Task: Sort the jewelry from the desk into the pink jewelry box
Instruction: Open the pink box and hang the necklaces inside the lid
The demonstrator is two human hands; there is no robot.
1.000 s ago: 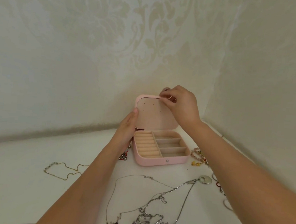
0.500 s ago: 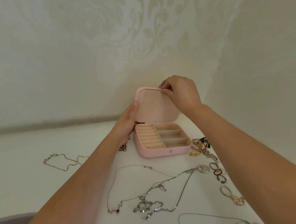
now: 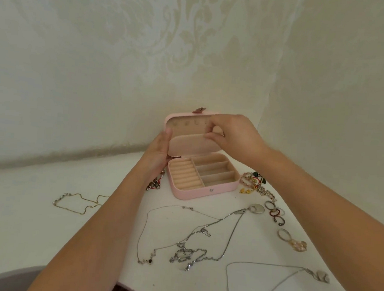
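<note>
A home corner: damask-patterned wallpaper (image 3: 193, 43), white desk (image 3: 22, 224) strewn with personal jewelry (image 3: 190, 247).

You see a jewelry box (image 3: 202, 192) with a smooth, matt pink shell like faux leather, lined in soft beige velvety cloth. The chains (image 3: 204, 241) look like shiny silver metal, one (image 3: 80, 203) gold-toned. The bench (image 3: 34, 214) is matt white, the wall (image 3: 101, 59) faintly textured paper.

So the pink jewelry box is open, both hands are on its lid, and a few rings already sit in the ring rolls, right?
Not quite: the head view shows the ring rolls empty. The pink jewelry box is open, with the left hand and right hand on its lid.
</note>
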